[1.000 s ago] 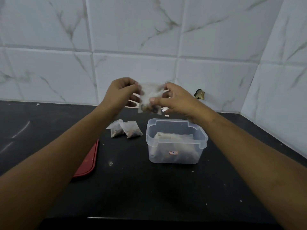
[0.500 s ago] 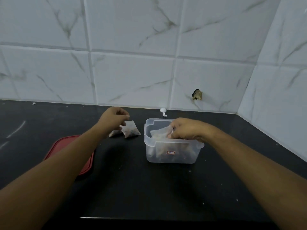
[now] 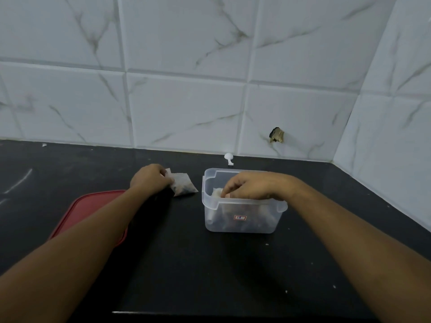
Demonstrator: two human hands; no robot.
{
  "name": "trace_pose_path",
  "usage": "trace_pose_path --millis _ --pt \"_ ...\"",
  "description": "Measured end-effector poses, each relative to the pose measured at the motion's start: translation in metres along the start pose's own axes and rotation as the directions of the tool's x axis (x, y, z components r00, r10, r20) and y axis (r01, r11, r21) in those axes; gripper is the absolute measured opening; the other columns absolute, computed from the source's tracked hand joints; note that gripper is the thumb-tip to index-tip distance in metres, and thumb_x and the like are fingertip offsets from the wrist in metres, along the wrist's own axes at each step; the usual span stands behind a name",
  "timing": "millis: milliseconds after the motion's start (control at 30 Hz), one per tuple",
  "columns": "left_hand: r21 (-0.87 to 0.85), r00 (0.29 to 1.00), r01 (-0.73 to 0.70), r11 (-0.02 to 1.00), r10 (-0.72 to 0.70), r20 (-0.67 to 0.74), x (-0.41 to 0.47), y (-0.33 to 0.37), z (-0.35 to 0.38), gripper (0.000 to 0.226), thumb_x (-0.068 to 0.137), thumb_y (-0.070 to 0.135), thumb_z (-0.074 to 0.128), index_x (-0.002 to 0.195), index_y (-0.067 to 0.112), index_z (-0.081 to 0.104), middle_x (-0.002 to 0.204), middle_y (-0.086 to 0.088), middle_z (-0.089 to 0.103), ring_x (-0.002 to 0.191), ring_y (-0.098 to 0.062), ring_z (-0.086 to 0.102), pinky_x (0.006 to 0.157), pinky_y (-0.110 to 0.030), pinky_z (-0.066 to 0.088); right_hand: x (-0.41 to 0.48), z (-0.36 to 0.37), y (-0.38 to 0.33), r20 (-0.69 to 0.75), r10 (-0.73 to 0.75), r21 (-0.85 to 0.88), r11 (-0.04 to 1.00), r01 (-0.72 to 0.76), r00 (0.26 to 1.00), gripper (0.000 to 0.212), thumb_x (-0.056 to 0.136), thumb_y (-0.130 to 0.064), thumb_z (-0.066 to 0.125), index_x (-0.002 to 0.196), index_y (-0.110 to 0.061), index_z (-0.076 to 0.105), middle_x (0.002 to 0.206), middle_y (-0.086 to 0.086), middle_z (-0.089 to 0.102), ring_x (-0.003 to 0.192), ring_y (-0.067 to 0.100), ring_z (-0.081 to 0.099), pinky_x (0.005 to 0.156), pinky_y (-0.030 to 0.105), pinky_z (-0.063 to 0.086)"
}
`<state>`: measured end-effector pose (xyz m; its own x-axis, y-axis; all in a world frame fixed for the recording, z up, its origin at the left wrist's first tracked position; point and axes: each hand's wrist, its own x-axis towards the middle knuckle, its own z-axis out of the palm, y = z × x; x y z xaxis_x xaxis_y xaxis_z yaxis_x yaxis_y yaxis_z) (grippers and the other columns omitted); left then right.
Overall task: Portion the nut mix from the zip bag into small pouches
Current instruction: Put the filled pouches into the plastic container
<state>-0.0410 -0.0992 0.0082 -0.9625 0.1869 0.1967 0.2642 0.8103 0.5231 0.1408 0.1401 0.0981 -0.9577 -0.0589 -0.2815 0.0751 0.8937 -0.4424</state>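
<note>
A clear plastic container (image 3: 242, 226) stands on the black counter and holds the crumpled zip bag (image 3: 215, 192) of nut mix. My right hand (image 3: 253, 188) reaches down into the container, and its fingertips pinch the top of the bag. To the left of the container lie small filled pouches (image 3: 184, 186). My left hand (image 3: 151, 180) rests on the counter against them, fingers curled around one pouch whose corner shows above my knuckles. How many pouches lie there is partly hidden by this hand.
A red lid (image 3: 93, 210) lies flat at the left, partly under my left forearm. A small white plastic piece (image 3: 229, 158) sits by the tiled back wall. The tiled side wall closes in on the right. The counter's front edge (image 3: 210, 313) runs below my arms.
Both hands held a pouch up in front of the wall. They have dropped and parted: the left went down to the pouches on the counter, the right into the container onto the zip bag.
</note>
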Motion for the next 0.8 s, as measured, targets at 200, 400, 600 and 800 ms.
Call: trace_pose_path --millis 200,400,600,800 --pt "-0.337 0.989 -0.109 0.935 0.069 -0.129 -0.007 0.014 -0.011 0.008 0.09 0.023 0.075 0.084 0.022 0.07 0.088 0.005 0.073 0.087 -0.012 0.067 0.073 -0.03 0.05 -0.009 -0.008 0.008 -0.069 -0.066 0.019 0.998 0.067 0.995 0.019 0.102 -0.031 0.064 0.117 -0.024 0.073 0.11 -0.003 0.074 0.096 0.016 0.071 0.082 0.034 0.058" --pt "-0.719 0.976 -0.209 0.663 0.183 -0.114 -0.026 0.068 -0.055 0.007 0.096 0.013 0.069 0.09 0.012 0.066 0.088 -0.003 0.079 0.07 -0.013 0.067 0.064 -0.026 0.052 -0.013 -0.027 0.0 -0.397 -0.083 0.187 0.968 0.17 0.914 0.036 0.095 -0.04 0.073 0.125 -0.023 0.064 0.11 0.001 0.071 0.101 0.022 0.073 0.084 0.043 0.063" --pt "-0.871 0.939 -0.203 0.447 0.342 -0.043 -0.058 0.126 -0.084 0.005 0.099 0.015 0.066 0.098 0.011 0.064 0.096 -0.008 0.077 0.074 -0.015 0.068 0.069 -0.03 0.058 -0.016 -0.047 -0.02 -0.546 -0.052 0.505 0.777 0.377 0.836 0.038 0.093 -0.026 0.079 0.125 -0.015 0.063 0.11 0.008 0.076 0.095 0.019 0.076 0.078 0.034 0.063" --pt "-0.839 0.934 -0.149 0.523 0.354 0.054 -0.066 0.127 -0.067 0.009 0.098 0.021 0.069 0.102 0.013 0.067 0.101 -0.006 0.077 0.081 -0.014 0.069 0.075 -0.031 0.058 -0.029 -0.046 0.001 -0.54 -0.058 0.466 0.81 0.356 0.839 0.013 0.098 0.005 0.064 0.098 -0.007 0.07 0.082 0.011 0.072 0.066 0.017 0.067 0.062 0.033 0.06"
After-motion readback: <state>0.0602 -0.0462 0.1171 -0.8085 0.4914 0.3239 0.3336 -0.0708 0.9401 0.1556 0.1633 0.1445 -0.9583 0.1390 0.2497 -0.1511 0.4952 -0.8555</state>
